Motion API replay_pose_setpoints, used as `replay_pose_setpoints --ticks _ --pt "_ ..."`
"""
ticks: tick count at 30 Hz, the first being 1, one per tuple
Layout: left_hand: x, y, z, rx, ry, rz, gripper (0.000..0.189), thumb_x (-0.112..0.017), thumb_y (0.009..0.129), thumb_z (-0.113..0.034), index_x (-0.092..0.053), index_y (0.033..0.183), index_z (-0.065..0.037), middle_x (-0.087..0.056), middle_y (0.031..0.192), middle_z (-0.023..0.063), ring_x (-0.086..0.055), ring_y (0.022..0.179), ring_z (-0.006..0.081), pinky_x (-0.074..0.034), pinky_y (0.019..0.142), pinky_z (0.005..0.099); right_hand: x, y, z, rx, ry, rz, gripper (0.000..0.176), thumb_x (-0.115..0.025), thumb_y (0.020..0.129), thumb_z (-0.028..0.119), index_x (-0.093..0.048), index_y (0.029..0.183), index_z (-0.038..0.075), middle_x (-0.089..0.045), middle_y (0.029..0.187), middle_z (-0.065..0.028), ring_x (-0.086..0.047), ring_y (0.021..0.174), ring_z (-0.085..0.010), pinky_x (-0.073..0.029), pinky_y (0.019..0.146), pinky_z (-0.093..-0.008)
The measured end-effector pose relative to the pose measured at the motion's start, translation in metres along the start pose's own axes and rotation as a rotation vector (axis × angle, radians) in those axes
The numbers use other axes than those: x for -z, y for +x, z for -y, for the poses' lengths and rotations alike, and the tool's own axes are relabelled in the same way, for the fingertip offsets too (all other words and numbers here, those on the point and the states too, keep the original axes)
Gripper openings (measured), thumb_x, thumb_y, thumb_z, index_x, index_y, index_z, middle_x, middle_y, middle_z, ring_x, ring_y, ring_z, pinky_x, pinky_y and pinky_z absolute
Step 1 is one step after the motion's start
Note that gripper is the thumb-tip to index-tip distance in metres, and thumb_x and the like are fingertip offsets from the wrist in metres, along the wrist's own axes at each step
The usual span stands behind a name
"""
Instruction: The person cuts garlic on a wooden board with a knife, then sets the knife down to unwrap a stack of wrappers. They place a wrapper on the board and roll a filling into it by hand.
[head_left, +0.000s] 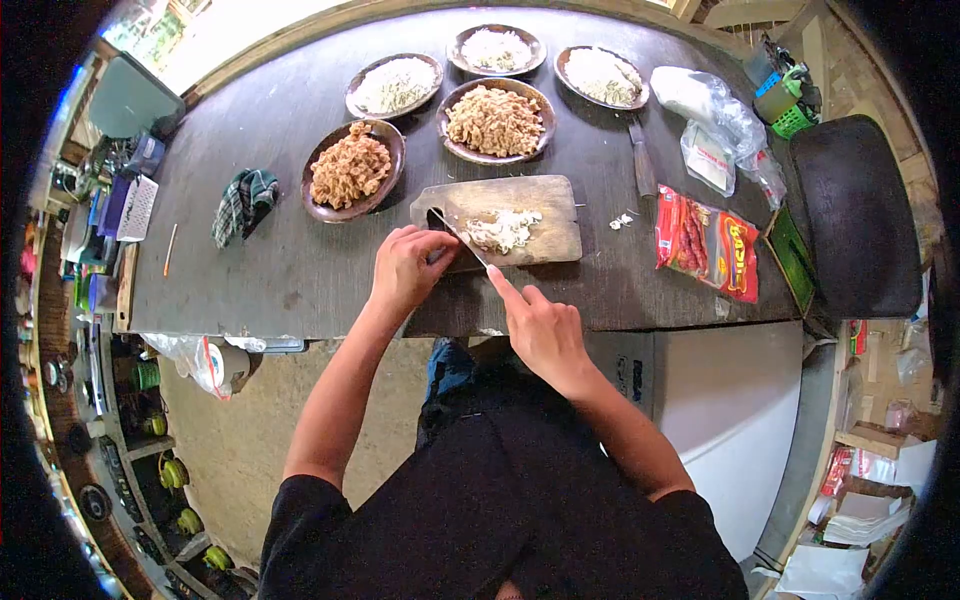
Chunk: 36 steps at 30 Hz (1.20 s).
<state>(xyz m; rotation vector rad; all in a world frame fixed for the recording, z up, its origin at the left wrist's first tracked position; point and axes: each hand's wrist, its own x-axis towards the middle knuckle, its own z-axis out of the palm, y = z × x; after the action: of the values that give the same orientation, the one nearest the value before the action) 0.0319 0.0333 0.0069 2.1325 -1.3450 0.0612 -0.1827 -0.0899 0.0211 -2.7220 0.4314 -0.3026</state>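
Gripping a thin steel-bladed knife [466, 240], the right hand [545, 330] has its fingers closed, the index stretched forward. The left hand [408, 262] curls by the worn wooden cutting board [560, 195], its hold unclear. Chopped white pieces [508, 230] lie on the board. Five round brown plates [547, 118] of food stand beyond on the dark bench [250, 295], above a pale floor [345, 430]; cluttered shelves [125, 455] line the left.
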Motion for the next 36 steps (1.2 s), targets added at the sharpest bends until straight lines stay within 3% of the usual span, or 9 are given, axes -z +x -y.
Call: replay_pose_setpoints --ticks 14,20,23,29,36 --pt "-0.001 -0.001 0.001 0.002 -0.007 -0.032 0.016 -0.083 0.078 -0.013 -0.078 0.092 -0.01 -0.078 0.097 0.0031 -0.066 0.083 0.0249 -0.055 0.079 0.0358 0.024 0.002 -0.024 0.09 0.099 0.045 0.057 -0.063 0.095 0.014 -0.054 0.15 0.025 -0.063 0.077 -0.0108 -0.067 0.059 -0.0336 -0.056 0.054 -0.0472" --pt "-0.003 -0.001 0.001 0.012 -0.025 -0.025 0.012 -0.081 0.08 -0.017 -0.078 0.091 -0.013 -0.077 0.095 0.0015 -0.063 0.083 0.0252 -0.054 0.08 0.0364 0.015 0.003 -0.015 0.057 -0.023 0.07 0.061 -0.063 0.094 0.013 -0.05 0.153 0.024 -0.064 0.08 -0.0115 -0.068 0.059 -0.033 -0.056 0.054 -0.0469" --pt "-0.003 -0.002 0.0 0.015 -0.006 -0.024 0.012 -0.081 0.081 -0.017 -0.079 0.092 -0.013 -0.077 0.097 0.0005 -0.063 0.085 0.0247 -0.054 0.081 0.036 0.014 -0.002 -0.01 0.031 0.004 0.016 0.055 -0.062 0.097 0.015 -0.054 0.15 0.023 -0.06 0.075 -0.0109 -0.065 0.058 -0.0341 -0.054 0.053 -0.0465" --pt "-0.005 -0.003 -0.002 -0.009 -0.009 -0.076 0.012 -0.081 0.081 -0.017 -0.081 0.093 -0.014 -0.077 0.101 -0.0011 -0.062 0.089 0.0243 -0.054 0.083 0.0355 0.017 -0.015 -0.015 0.011 0.093 0.033 0.058 -0.062 0.097 0.015 -0.049 0.154 0.023 -0.061 0.078 -0.0121 -0.067 0.058 -0.0347 -0.056 0.053 -0.0473" --pt "-0.004 -0.002 0.002 -0.012 -0.022 -0.053 0.019 -0.084 0.075 -0.008 -0.081 0.093 -0.01 -0.078 0.1 0.0007 -0.064 0.087 0.0237 -0.055 0.082 0.0348 0.011 -0.018 -0.009 0.017 0.107 0.032 0.058 -0.061 0.098 0.015 -0.049 0.153 0.023 -0.061 0.078 -0.0118 -0.066 0.058 -0.0344 -0.056 0.053 -0.0475"
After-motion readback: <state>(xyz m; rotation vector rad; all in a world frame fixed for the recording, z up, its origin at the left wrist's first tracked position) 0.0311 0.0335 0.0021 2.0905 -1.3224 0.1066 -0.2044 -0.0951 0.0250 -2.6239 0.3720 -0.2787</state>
